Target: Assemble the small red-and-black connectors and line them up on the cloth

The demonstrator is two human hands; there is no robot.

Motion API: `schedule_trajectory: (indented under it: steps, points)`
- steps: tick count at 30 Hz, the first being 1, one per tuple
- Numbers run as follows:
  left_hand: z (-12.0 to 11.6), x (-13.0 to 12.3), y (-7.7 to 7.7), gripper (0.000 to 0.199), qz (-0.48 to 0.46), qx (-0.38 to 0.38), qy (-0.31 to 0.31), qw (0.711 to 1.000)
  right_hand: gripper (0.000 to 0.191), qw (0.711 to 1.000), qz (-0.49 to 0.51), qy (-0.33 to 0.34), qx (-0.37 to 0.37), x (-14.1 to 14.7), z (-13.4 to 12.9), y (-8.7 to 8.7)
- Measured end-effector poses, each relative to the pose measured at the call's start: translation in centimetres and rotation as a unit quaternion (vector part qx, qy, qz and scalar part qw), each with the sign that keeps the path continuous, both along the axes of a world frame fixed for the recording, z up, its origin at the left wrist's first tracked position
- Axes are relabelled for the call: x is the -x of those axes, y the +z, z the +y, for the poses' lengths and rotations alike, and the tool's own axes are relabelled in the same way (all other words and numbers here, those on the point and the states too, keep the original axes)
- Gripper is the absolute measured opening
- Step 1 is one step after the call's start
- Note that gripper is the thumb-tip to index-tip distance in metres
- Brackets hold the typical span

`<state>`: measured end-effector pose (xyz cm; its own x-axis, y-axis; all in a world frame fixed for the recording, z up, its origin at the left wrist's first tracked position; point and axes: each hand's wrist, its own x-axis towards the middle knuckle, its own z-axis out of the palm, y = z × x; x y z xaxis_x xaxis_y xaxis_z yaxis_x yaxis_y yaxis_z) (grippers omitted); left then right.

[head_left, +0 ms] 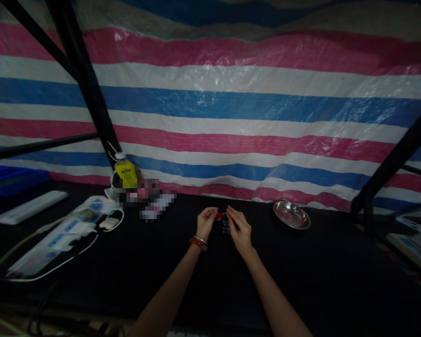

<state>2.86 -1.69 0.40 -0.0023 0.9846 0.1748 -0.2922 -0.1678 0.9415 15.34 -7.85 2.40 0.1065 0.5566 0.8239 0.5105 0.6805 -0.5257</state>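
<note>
Above the middle of the black tabletop, my left hand (205, 223) is closed in a pinch at a small red object (220, 215). My right hand (240, 228) faces it from the other side, thumb and fingers drawn together near the object's right end. What its fingertips hold is too small to make out. Just below the red object, between the two hands, are dark shiny pieces (223, 227), whose kind I cannot tell. A red bangle and a pale one circle my left wrist.
A round metal dish (292, 214) is on the right. Back left stands a bottle of yellow liquid (125, 171) beside blurred items. White power strips (61, 236) with cables lie left, near a blue tray (17, 180). Black frame posts (87, 93) and a striped sheet (231, 107) bound the table.
</note>
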Motion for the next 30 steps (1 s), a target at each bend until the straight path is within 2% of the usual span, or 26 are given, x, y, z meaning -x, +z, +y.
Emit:
schedule_trajectory:
  steps: [8, 13, 15, 19, 21, 23, 27, 30]
  points:
    - [0.6, 0.5, -0.5, 0.032, -0.012, 0.013, 0.055, 0.998, 0.024, 0.999, 0.053, -0.005, 0.008, 0.2, 0.0, 0.2]
    - [0.8, 0.6, -0.7, 0.036, -0.034, 0.015, 0.055, 0.998, 0.023, 0.992, 0.114, -0.023, 0.056, -0.2, 0.5, -0.5]
    - [0.8, 0.7, -0.7, 0.035, -0.016, 0.012, 0.072, 0.997, 0.025, 0.985, 0.151, -0.017, 0.087, -0.5, 0.9, -1.0]
    - [0.7, 0.8, -0.6, 0.030, 0.059, -0.009, 0.121, 0.991, 0.029, 0.963, 0.224, -0.007, 0.148, -1.1, 1.8, -1.9]
    - [0.7, 0.7, -0.6, 0.026, 0.087, -0.020, 0.131, 0.987, 0.028, 0.955, 0.242, -0.007, 0.172, -1.3, 2.2, -2.3]
    - [0.5, 0.6, -0.6, 0.022, 0.154, -0.049, 0.135, 0.978, 0.026, 0.949, 0.245, -0.008, 0.195, -1.5, 2.5, -2.8]
    - [-0.4, 0.5, -0.3, 0.023, 0.360, -0.097, 0.099, 0.923, 0.024, 0.944, 0.234, -0.013, 0.232, -1.9, 2.9, -3.7]
    - [-0.9, 0.5, 0.1, 0.028, 0.451, -0.102, 0.053, 0.885, 0.023, 0.941, 0.213, -0.031, 0.260, -2.3, 3.2, -4.4]
